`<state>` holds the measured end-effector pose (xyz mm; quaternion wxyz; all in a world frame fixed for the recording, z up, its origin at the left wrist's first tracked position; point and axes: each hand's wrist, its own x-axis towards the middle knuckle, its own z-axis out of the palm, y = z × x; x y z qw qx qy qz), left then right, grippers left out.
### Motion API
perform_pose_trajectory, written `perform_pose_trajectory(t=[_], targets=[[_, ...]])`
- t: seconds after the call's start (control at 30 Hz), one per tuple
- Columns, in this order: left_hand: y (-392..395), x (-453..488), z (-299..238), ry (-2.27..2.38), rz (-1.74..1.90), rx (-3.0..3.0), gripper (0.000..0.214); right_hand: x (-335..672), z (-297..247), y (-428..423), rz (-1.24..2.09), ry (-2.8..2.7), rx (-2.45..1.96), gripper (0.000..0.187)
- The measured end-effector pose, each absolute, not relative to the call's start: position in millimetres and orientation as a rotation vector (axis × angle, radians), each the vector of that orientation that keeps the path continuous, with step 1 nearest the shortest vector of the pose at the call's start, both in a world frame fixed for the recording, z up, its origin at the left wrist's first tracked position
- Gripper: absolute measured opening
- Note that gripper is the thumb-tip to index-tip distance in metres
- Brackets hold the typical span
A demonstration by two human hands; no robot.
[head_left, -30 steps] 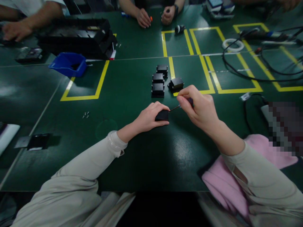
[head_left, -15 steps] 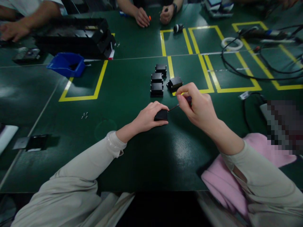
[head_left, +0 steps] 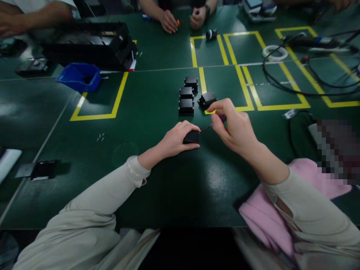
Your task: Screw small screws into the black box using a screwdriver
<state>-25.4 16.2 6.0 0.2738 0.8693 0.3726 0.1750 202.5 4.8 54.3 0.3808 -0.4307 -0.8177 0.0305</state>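
My left hand [head_left: 176, 140] is closed over a small black box [head_left: 191, 137] and presses it onto the green table [head_left: 146, 123]. My right hand [head_left: 234, 127] pinches a small screwdriver [head_left: 206, 128] by its dark handle, and the thin shaft slants down to the box's right edge. Just beyond my hands, three more black boxes [head_left: 186, 98] stand in a row, with a fourth black box [head_left: 207, 99] tilted beside them on a yellow line.
A blue bin [head_left: 79, 77] and a black tray [head_left: 90, 44] stand at the far left. Black cables [head_left: 303, 75] and a white tape ring [head_left: 272, 52] lie at the far right. Other people's hands [head_left: 182, 18] rest at the far edge. Tiny screws [head_left: 100, 137] lie to the left. A pink cloth [head_left: 281, 221] sits under my right arm.
My right hand's fingers have shifted slightly round the screwdriver handle. A person's hand at the far left has pulled back toward the corner. My left hand and the box stay put.
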Motion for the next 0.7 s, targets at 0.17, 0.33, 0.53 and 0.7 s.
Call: perform_pose_trajectory(t=[0.17,0.33,0.53,0.7], targets=[[16.5,-25.5,6.2,0.991,0.474,2.346,0.045,202.8,54.8,4.5,0.051,-2.096,-1.095,0.023],[16.2,-25.4,6.8,0.996,0.475,2.344,0.044,202.3,54.0,4.8,0.055,-2.076,-1.071,0.025],[16.2,-25.8,5.7,0.998,0.470,2.338,0.044,203.1,52.8,5.7,0.037,-2.081,-1.110,0.024],[16.3,-25.2,6.4,1.000,0.473,2.337,0.043,203.6,52.8,6.2,0.092,-2.075,-1.098,0.026]])
